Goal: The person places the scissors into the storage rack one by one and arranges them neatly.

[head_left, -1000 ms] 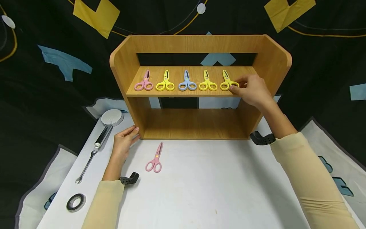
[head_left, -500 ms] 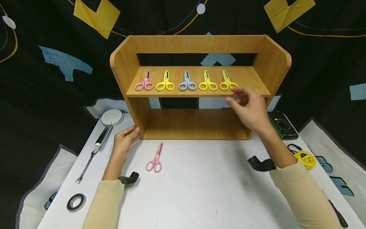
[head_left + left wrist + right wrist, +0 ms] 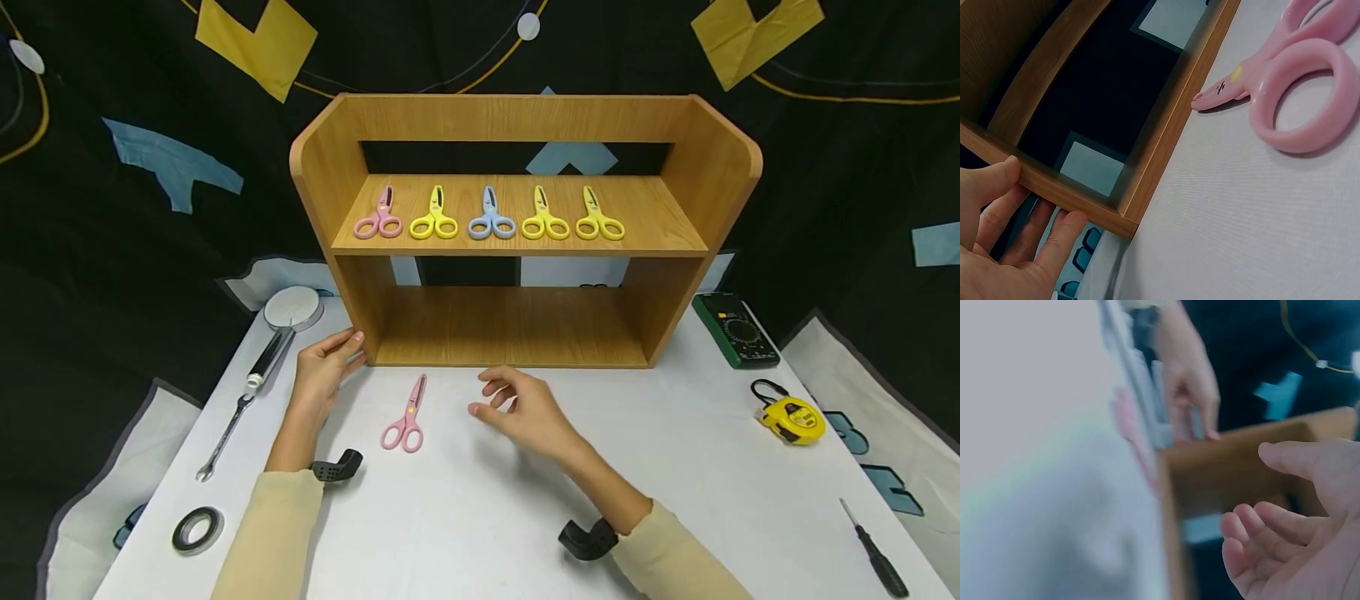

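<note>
- Our right hand (image 3: 525,408) hovers just above the white table (image 3: 525,517), fingers loosely spread and holding nothing, near the pink scissors (image 3: 406,417) and to their right.
- Our left hand (image 3: 324,371) rests with straight fingers against the lower left corner of the wooden shelf unit (image 3: 330,175); the left wrist view shows the fingertips (image 3: 1063,228) touching its edge, gripping nothing.
- The pink scissors lie flat and closed on the table, between our two hands, just in front of the shelf unit, blades pointing toward it and finger loops toward us.
- We judge them light, stiff and smooth plastic, likely to slide on the cloth; the two loops look like the surest place to pinch.
- On the upper shelf, five more scissors (image 3: 491,215) sit in a row: pink, yellow, blue, yellow, yellow.
- Left of us lie a round-headed tool (image 3: 288,312), a wrench (image 3: 225,433) and a roll of tape (image 3: 197,530); right of us, a multimeter (image 3: 737,329), a yellow tape measure (image 3: 797,418) and a screwdriver (image 3: 873,560).
- A dark patterned backdrop (image 3: 112,208) hangs behind.
</note>
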`<state>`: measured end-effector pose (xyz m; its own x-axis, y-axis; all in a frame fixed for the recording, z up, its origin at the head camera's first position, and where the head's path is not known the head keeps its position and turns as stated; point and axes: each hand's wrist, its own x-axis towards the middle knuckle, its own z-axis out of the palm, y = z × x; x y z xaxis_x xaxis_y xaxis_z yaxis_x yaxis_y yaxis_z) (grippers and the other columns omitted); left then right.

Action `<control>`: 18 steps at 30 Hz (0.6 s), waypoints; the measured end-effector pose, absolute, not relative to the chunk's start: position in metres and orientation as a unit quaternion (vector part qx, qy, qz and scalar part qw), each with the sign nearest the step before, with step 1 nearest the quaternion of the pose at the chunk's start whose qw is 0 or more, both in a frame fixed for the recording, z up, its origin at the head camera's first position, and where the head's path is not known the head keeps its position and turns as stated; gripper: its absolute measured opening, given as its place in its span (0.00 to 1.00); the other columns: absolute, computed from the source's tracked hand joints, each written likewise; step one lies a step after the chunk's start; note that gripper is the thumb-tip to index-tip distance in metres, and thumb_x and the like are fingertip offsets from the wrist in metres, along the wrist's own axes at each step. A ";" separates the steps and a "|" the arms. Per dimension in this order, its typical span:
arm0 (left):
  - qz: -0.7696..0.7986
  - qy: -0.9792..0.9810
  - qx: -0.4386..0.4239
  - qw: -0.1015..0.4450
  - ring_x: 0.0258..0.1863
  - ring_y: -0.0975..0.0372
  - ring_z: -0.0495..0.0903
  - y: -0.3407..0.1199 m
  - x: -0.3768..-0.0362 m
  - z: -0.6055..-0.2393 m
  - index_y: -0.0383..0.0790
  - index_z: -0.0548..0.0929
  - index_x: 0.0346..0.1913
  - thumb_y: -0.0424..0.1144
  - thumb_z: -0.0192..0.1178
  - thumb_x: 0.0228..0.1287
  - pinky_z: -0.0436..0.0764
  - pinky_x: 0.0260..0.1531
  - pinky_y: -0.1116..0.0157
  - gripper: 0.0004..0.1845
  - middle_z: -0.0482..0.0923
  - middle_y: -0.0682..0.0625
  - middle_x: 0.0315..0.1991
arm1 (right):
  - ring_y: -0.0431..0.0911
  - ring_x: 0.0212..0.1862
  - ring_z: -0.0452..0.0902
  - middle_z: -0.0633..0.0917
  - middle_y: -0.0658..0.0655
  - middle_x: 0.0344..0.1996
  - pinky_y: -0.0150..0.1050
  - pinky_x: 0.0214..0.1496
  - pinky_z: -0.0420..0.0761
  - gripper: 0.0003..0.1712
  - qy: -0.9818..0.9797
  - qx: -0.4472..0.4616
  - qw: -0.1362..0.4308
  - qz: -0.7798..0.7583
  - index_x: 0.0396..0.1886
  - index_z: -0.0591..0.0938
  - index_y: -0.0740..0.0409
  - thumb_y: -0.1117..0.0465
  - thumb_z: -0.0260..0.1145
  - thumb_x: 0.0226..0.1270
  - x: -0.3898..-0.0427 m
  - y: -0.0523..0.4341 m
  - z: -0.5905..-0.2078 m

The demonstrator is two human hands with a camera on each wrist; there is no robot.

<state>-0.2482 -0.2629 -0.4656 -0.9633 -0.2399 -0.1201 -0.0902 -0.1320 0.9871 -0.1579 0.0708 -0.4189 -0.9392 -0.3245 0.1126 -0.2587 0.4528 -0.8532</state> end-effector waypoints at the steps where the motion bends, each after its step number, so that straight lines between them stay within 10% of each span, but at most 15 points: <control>1: -0.742 -0.657 0.126 0.050 0.51 0.64 0.84 -0.263 -0.248 -0.466 0.29 0.76 0.68 0.40 0.70 0.68 0.83 0.63 0.59 0.30 0.81 0.55 0.49 | 0.44 0.44 0.82 0.86 0.58 0.47 0.33 0.43 0.84 0.28 0.850 -0.171 0.046 -0.496 0.61 0.81 0.56 0.52 0.76 0.65 -0.156 0.063 -0.427; 10: -0.744 -0.653 0.131 0.049 0.52 0.65 0.84 -0.264 -0.247 -0.466 0.29 0.75 0.69 0.41 0.70 0.68 0.82 0.65 0.58 0.32 0.81 0.55 0.50 | 0.47 0.46 0.79 0.85 0.57 0.49 0.32 0.47 0.81 0.38 0.848 -0.172 0.090 -0.493 0.64 0.79 0.62 0.48 0.80 0.59 -0.152 0.004 -0.478; 18: -0.747 -0.651 0.125 0.050 0.49 0.67 0.84 -0.263 -0.248 -0.466 0.28 0.75 0.69 0.41 0.70 0.68 0.83 0.65 0.58 0.32 0.82 0.56 0.47 | 0.43 0.40 0.75 0.83 0.49 0.37 0.35 0.40 0.77 0.33 0.917 -0.151 0.019 -0.369 0.50 0.87 0.54 0.41 0.84 0.48 -0.152 -0.031 -0.488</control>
